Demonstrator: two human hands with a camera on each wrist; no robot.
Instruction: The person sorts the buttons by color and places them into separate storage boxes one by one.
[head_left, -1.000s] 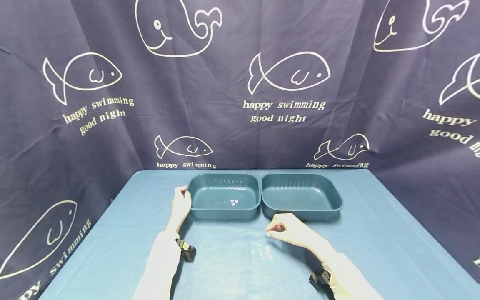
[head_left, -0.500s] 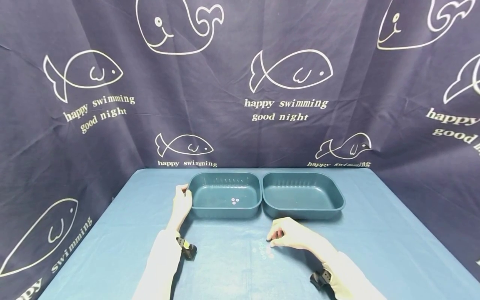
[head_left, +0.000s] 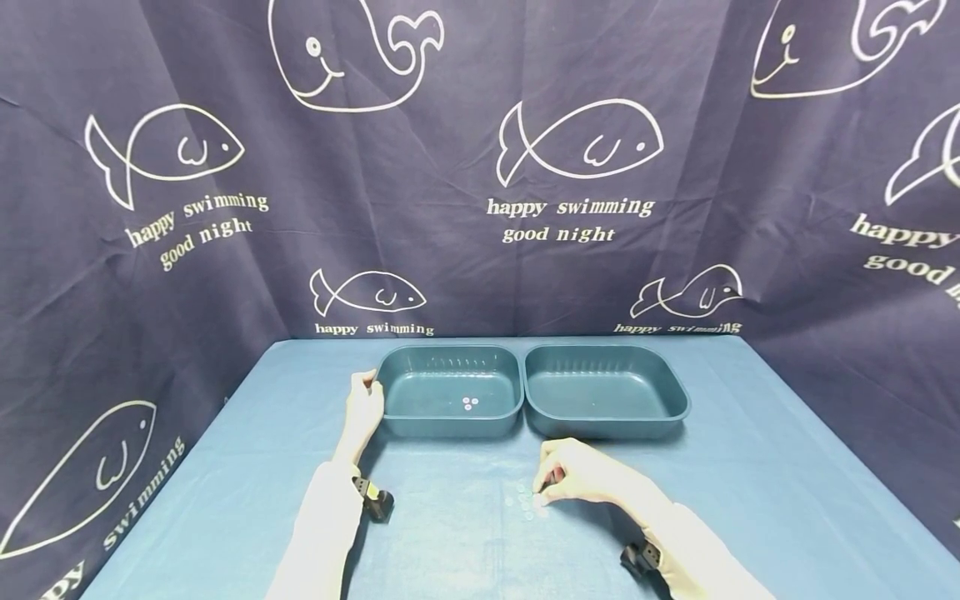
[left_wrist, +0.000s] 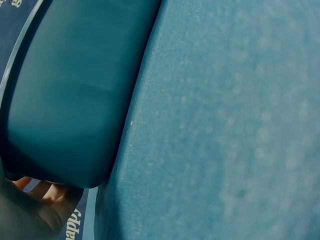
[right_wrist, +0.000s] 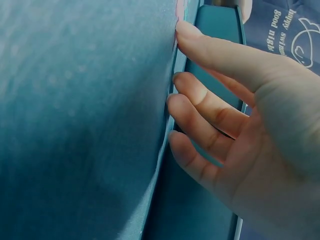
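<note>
My left hand (head_left: 365, 406) grips the left end of the left dark teal bin (head_left: 450, 427); in the left wrist view its bent fingers (left_wrist: 55, 192) lie against the bin's end wall. Three small pink button-like discs (head_left: 468, 407) lie inside that bin. In front of the right bin (head_left: 611, 429), my right hand (head_left: 588, 472) reaches down to a cluster of small pale green discs (head_left: 509, 502) and pink ones on the cloth. Its thumb tip is right at a pink disc (right_wrist: 180, 9) in the right wrist view, the other fingers loosely bent and apart.
Both bins stand side by side at the back of a table with a light blue cloth (head_left: 435, 517). Dark curtains (head_left: 450, 183) with white fish prints hang behind and at both sides. Each wrist carries a small black camera (head_left: 378, 504).
My right hand has come down and toward me from beside the right bin to the discs on the cloth. The left hand stays on the left bin.
</note>
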